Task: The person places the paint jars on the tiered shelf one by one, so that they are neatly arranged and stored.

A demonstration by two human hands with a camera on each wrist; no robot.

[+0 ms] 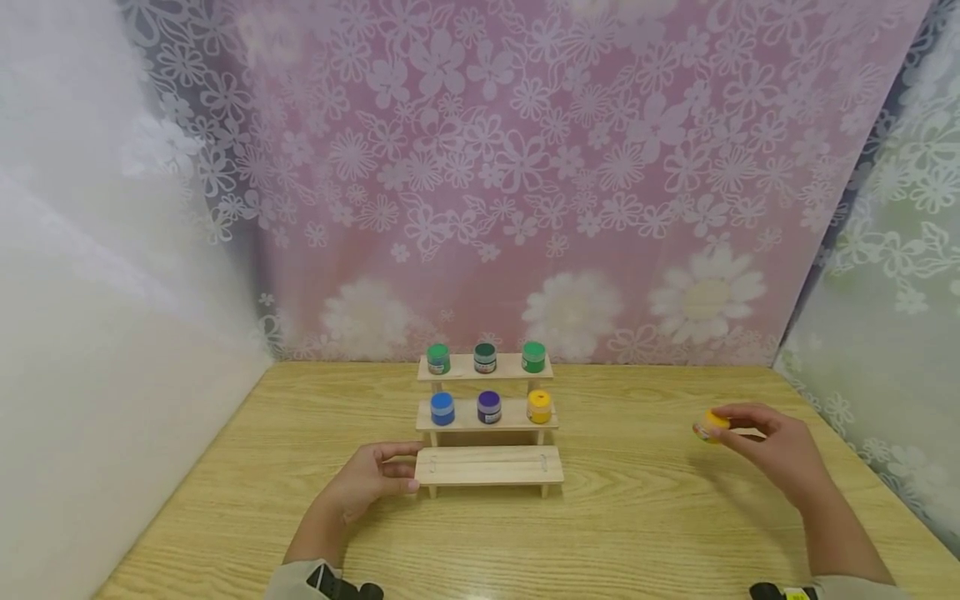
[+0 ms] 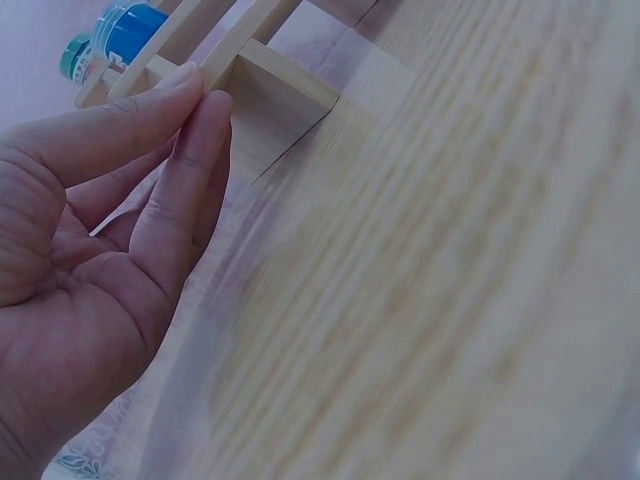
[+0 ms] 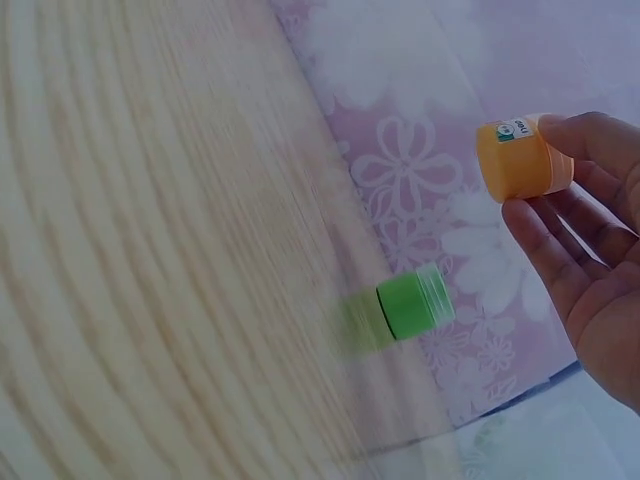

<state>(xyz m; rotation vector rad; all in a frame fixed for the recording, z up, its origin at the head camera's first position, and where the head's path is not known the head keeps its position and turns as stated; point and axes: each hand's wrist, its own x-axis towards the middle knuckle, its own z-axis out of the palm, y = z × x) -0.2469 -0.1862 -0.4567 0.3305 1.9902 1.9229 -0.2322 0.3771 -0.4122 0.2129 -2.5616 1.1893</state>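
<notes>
My right hand point(image 1: 776, 446) pinches a yellow-orange paint jar point(image 1: 711, 427) above the right side of the table. In the right wrist view, thumb and fingertips hold that jar point(image 3: 515, 160) from both sides. My left hand point(image 1: 371, 482) grips the left end of a three-step wooden stand point(image 1: 487, 467) at its lowest step; in the left wrist view the thumb and fingers meet on the stand's edge point(image 2: 245, 45). The middle step carries a blue jar point(image 1: 442, 409), a purple jar point(image 1: 489, 407) and a yellow jar point(image 1: 539, 407). The lowest step bears no jars.
On the top step stand a green jar point(image 1: 438, 358), a dark green jar point(image 1: 485, 357) and another green jar point(image 1: 534, 357). A light green jar point(image 3: 412, 302) stands on the table in the right wrist view. Behind the wood-grain table point(image 1: 637, 517) hangs a flowered pink backdrop point(image 1: 480, 208).
</notes>
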